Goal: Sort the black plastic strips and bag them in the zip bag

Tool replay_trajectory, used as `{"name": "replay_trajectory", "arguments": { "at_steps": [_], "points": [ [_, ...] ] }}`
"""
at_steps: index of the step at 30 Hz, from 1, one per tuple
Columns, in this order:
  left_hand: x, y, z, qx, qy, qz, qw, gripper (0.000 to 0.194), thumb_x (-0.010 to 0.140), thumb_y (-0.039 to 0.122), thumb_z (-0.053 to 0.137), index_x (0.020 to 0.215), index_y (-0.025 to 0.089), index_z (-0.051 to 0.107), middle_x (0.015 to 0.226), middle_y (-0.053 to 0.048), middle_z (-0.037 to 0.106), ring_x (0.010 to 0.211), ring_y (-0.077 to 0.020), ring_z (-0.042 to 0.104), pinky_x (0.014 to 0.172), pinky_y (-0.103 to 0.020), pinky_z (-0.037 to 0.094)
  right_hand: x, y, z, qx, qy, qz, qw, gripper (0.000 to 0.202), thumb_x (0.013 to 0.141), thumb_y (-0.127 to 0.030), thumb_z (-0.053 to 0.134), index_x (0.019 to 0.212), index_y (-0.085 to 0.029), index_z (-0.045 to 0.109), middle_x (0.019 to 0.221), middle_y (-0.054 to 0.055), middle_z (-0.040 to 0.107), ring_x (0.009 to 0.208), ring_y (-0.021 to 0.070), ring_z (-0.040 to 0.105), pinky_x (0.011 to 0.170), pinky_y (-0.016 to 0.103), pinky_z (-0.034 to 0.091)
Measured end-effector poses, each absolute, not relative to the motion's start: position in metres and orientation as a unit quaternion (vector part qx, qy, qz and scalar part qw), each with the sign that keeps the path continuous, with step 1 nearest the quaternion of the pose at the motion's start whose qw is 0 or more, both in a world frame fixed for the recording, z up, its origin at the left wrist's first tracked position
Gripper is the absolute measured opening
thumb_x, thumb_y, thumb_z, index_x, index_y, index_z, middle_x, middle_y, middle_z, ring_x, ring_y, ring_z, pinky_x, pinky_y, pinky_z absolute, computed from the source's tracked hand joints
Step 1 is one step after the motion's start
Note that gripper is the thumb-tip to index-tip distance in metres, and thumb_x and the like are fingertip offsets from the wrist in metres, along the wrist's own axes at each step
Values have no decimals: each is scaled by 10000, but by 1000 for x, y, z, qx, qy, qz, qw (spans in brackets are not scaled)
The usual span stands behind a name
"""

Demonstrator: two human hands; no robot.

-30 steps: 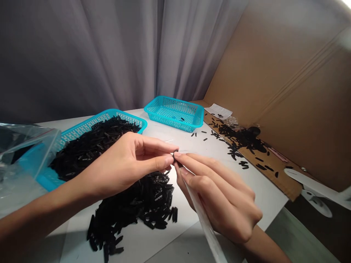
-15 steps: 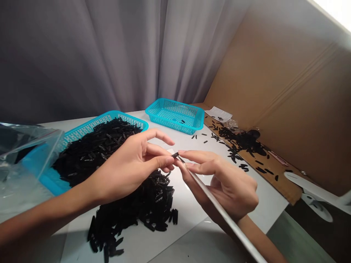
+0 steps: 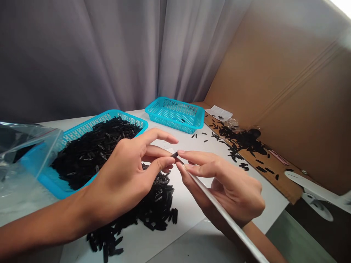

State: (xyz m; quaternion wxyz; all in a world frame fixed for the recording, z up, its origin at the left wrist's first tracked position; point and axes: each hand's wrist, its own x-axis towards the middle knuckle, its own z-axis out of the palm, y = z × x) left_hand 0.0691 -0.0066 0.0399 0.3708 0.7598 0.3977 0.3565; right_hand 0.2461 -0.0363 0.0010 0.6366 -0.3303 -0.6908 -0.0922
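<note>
Between the fingertips of both hands, near the middle of the view, is a small black piece (image 3: 174, 155). My left hand (image 3: 131, 171) pinches its left end between thumb and fingers, with the index finger raised. My right hand (image 3: 222, 182) holds a long thin white strip (image 3: 219, 208), whose narrow tip meets the black piece; its index fingertip touches the piece's right end. Beneath my left hand lies a pile of black pieces (image 3: 153, 204) on a white sheet (image 3: 175, 233). Further left, a blue basket (image 3: 74, 133) is heaped with similar black pieces.
A second blue basket (image 3: 175, 126) at the back holds a few black bits. Black pieces lie scattered over cardboard (image 3: 290, 190) on the right, near a pink item (image 3: 278, 157) and a white stand (image 3: 315, 188). A clear plastic bag (image 3: 33, 164) is at left.
My right hand has shifted slightly right and down. The back of my left hand has moved slightly, its raised index finger reaching a little further right. Both keep their grips.
</note>
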Motion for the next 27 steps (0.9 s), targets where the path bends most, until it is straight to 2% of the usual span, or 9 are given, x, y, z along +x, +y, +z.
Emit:
{"name": "replay_trajectory", "arguments": {
  "at_steps": [5, 8, 15, 19, 23, 27],
  "points": [
    [71, -12, 38, 779, 393, 363, 327, 240, 953, 218, 623, 1165, 331, 615, 835, 110, 803, 794, -116, 777, 576, -146, 550, 247, -45, 5, -336, -737, -97, 579, 207, 822, 16, 724, 816, -184, 671, 887, 82, 810, 842, 226, 788, 761, 348, 684],
    [71, -15, 37, 793, 384, 359, 306, 269, 960, 189, 593, 1182, 340, 601, 841, 115, 797, 788, -118, 774, 593, -159, 554, 245, -51, 4, -335, -749, -118, 559, 183, 838, 25, 704, 795, -147, 658, 913, 112, 804, 872, 223, 786, 806, 324, 670],
    [70, -21, 36, 805, 399, 343, 274, 290, 898, 234, 624, 1179, 300, 648, 839, 44, 795, 817, -228, 773, 676, -288, 618, 242, -53, -2, -353, -750, -188, 526, 170, 867, -4, 683, 776, -140, 638, 887, 134, 796, 862, 252, 783, 747, 323, 657],
    [70, -18, 38, 795, 407, 355, 277, 254, 911, 238, 622, 1155, 307, 646, 853, 52, 803, 803, -207, 779, 622, -261, 606, 246, -49, 1, -354, -714, -219, 563, 184, 851, -8, 709, 787, -170, 650, 848, 88, 801, 775, 227, 786, 708, 303, 664],
    [71, -15, 38, 792, 402, 377, 261, 219, 936, 210, 613, 1139, 292, 614, 851, 69, 807, 753, -158, 782, 526, -201, 551, 239, -50, 5, -360, -691, -162, 606, 184, 827, -2, 739, 804, -172, 671, 861, 95, 805, 777, 224, 791, 704, 294, 676],
    [73, -17, 37, 801, 386, 392, 236, 235, 940, 164, 606, 1152, 263, 585, 869, 75, 810, 801, -140, 788, 710, -189, 595, 231, -52, 3, -376, -678, -96, 624, 205, 824, -16, 752, 808, -203, 670, 834, 62, 804, 744, 217, 788, 656, 302, 680]
  ]
}}
